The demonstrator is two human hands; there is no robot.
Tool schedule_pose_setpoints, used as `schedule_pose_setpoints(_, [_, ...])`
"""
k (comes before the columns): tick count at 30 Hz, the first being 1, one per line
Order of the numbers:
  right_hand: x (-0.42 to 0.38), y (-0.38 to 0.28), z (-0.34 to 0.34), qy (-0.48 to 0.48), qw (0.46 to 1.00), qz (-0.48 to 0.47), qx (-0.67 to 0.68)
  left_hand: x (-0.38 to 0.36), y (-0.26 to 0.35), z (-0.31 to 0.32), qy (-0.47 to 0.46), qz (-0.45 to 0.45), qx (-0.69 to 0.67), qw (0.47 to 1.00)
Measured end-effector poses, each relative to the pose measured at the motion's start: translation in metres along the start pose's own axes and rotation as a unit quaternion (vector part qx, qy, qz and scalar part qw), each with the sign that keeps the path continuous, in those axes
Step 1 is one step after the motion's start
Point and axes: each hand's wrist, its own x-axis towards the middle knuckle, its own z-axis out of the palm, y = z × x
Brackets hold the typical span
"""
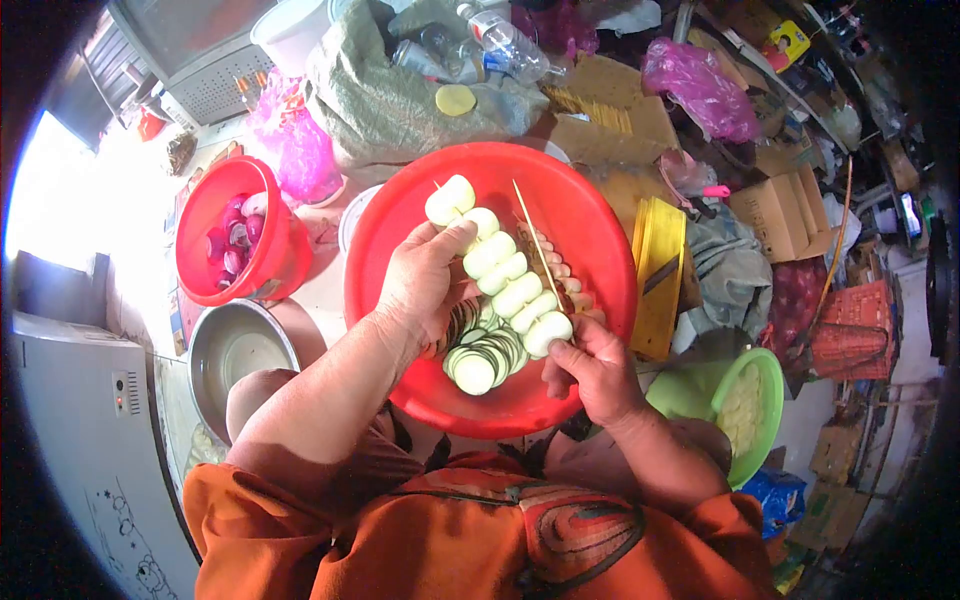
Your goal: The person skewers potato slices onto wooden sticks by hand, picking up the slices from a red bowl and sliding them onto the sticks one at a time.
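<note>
Pale round slices skewer [497, 268] (dark-rimmed), left hand [425, 283], right hand [590, 368]

A pale work surface [330, 275] carries a big red basin [590, 230], a small red bucket [285, 255], a metal bowl [235, 350], a pink bag [300, 145] and a green sack [390, 100].

Red bucket [275, 262] of onions, steel bowl [225, 355], green bowl [760, 395]
</note>
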Motion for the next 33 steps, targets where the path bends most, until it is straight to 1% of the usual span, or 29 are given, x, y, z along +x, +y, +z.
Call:
schedule_pose_setpoints(4, [0.000,-0.002,0.001,0.001,1.000,0.000,-0.002,-0.001,0.002,0.002,0.012,0.011,0.002,1.000])
schedule_pose_setpoints(6, [0.000,-0.003,0.001,0.005,1.000,-0.007,-0.007,0.006,0.003,-0.006,0.017,0.020,0.057,0.998])
schedule_pose_setpoints(7, [0.000,-0.004,0.001,0.005,1.000,-0.007,-0.007,0.009,0.007,-0.010,0.018,0.020,0.057,0.998])
schedule_pose_setpoints(9, [-0.001,-0.006,0.003,0.015,1.000,-0.007,-0.001,0.019,0.014,-0.019,0.079,-0.003,0.097,0.992])
schedule_pose_setpoints(10, [-0.001,-0.004,0.002,0.015,1.000,-0.007,-0.001,0.025,0.013,-0.027,0.082,0.013,0.064,0.995])
schedule_pose_setpoints(11, [0.000,-0.002,0.000,0.004,1.000,-0.008,-0.002,0.024,0.016,-0.024,0.083,0.012,0.064,0.994])
schedule_pose_setpoints(13, [0.000,0.000,-0.002,-0.007,1.000,-0.009,-0.003,0.018,0.022,-0.016,0.111,0.068,0.078,0.988])
schedule_pose_setpoints(15, [0.000,0.001,-0.002,-0.012,1.000,0.015,-0.011,0.018,0.022,-0.018,0.094,0.070,0.084,0.990])
schedule_pose_setpoints(17, [0.000,0.000,-0.002,-0.011,1.000,0.012,-0.009,0.015,0.020,-0.016,0.082,0.022,0.102,0.991])
schedule_pose_setpoints(25, [0.001,-0.002,-0.003,-0.007,1.000,0.008,-0.003,0.019,0.014,-0.020,0.076,0.028,0.107,0.991])
schedule_pose_setpoints(27, [0.002,-0.005,-0.003,0.017,1.000,-0.009,-0.011,0.020,0.015,-0.019,0.075,0.031,0.109,0.991])
schedule_pose_setpoints(28, [0.003,-0.005,-0.005,0.018,1.000,-0.008,-0.011,0.019,0.017,-0.017,0.094,0.038,0.113,0.988])
schedule_pose_setpoints(30, [0.006,-0.008,-0.013,0.055,0.998,-0.011,0.025,0.020,0.019,-0.017,0.128,0.046,0.114,0.984])
schedule_pose_setpoints(31, [0.008,-0.009,-0.017,0.082,0.996,-0.011,0.031,0.020,0.020,-0.019,0.128,0.045,0.113,0.984])
schedule_pose_setpoints(33, [0.010,-0.015,-0.029,0.106,0.994,0.004,0.016,0.019,0.021,-0.019,0.120,0.050,0.126,0.983])
